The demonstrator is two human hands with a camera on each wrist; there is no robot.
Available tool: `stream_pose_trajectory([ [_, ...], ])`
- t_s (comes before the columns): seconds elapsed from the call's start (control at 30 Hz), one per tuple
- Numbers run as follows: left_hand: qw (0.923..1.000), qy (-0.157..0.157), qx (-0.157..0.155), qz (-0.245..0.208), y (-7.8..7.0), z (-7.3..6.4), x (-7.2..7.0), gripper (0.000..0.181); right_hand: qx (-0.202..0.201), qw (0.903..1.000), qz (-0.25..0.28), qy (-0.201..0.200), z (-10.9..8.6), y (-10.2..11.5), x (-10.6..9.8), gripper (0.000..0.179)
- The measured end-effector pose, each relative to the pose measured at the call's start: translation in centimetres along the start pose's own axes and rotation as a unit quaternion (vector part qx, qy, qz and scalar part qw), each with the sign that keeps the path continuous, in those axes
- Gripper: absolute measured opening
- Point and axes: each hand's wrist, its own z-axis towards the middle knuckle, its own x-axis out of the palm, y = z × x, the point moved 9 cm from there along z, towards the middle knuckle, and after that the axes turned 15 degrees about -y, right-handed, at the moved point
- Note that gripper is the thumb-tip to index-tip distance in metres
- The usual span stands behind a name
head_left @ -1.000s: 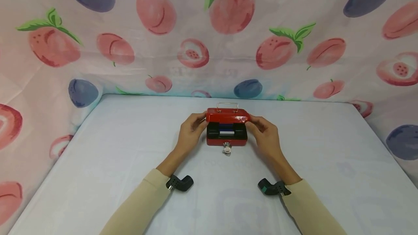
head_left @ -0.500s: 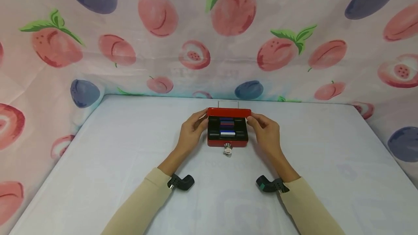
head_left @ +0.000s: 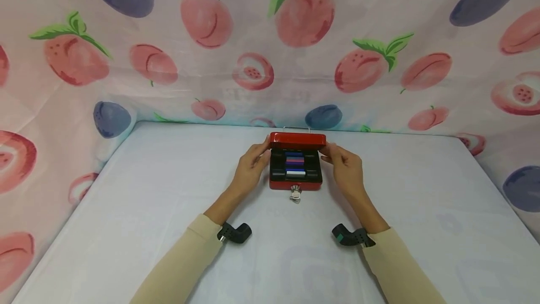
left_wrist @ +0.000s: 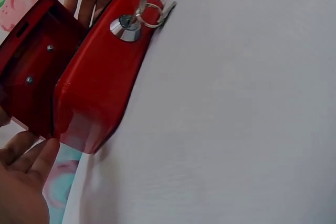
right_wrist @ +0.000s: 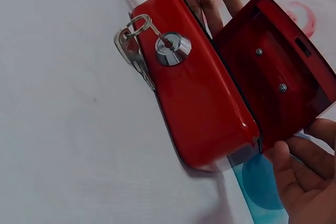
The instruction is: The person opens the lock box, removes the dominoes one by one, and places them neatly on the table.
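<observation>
A small red cash box [head_left: 295, 185] stands on the table with its lid [head_left: 298, 140] raised. Its black tray [head_left: 278, 161] holds a few blue, pink and white strips [head_left: 295, 159]. A ring of keys [right_wrist: 137, 51] hangs from the key in the front lock [right_wrist: 173, 49]. My left hand [head_left: 249, 165] touches the left side of the lid with extended fingers, the thumb lower, near the tray's edge. On the other side, my right hand [head_left: 348, 165] has its fingertips at the lid's right edge, near the hinge corner in the right wrist view.
A white cloth covers the table [head_left: 190, 168]. Behind it rises a fruit-patterned curtain [head_left: 253, 27], close beyond the box. A black wrist camera [head_left: 236, 232] sits on the left forearm, another black wrist camera [head_left: 352, 235] on the right.
The lid has swung up and back, uncovering the whole tray and turning its inside toward me. Both hands have followed it slightly upward. The box stays in place.
</observation>
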Motion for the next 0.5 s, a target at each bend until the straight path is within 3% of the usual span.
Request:
stream_pose_trajectory([
  [0.13,0.9993,-0.011,-0.023,0.026,0.26,0.42,-0.12,0.042,-0.014,0.9998,0.008,0.012,0.00,-0.10,0.07,0.037],
  [0.33,0.9976,-0.028,-0.061,0.017,0.51,0.72,-0.14,0.039,-0.008,0.9996,0.021,0.016,0.04,-0.50,0.26,0.033],
  [0.5,0.9959,-0.045,-0.073,0.029,0.25,1.12,0.00,0.039,-0.008,0.9983,0.051,0.026,0.22,-0.77,0.62,0.031],
])
